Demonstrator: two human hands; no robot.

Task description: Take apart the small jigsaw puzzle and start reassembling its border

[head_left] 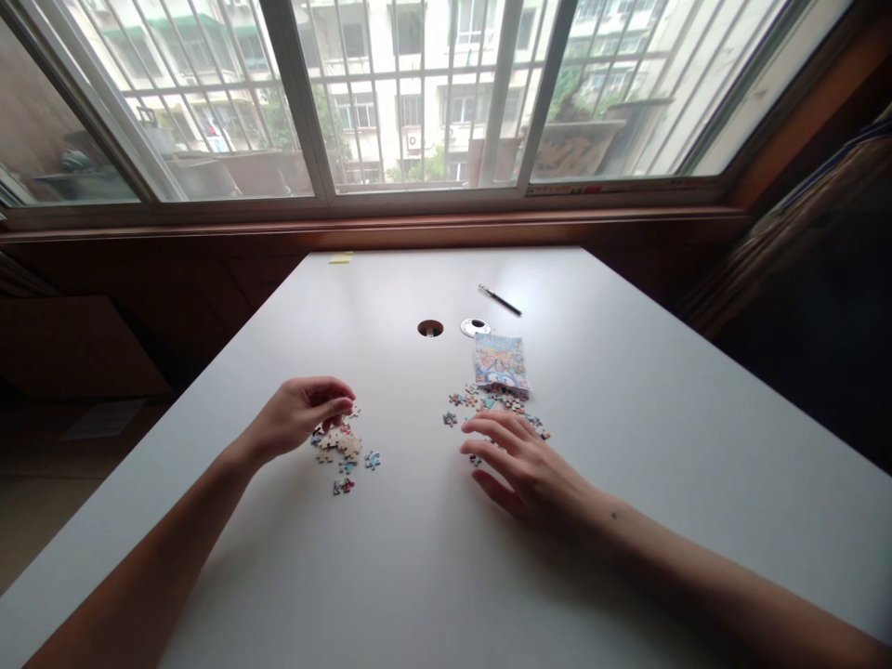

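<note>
My left hand (307,412) is over a small heap of jigsaw puzzle pieces (340,444), its thumb and fingers pinched together; what they hold, if anything, is hidden. Some pieces in this heap lie plain beige side up, others show colours. A blue piece (373,460) and a red-and-grey piece (344,486) lie at its near and right edges. To the right, my right hand (519,460) reaches low over a second spread of puzzle pieces (488,400), fingers apart and partly covering it. Just behind that spread lies a colourful printed packet (500,360).
A black pen (500,300) lies farther back on the white table (418,557). Near the middle are a round cable hole (430,329) and its loose cover (475,327). Yellow strips (341,257) sit at the far left edge, below a barred window (418,93).
</note>
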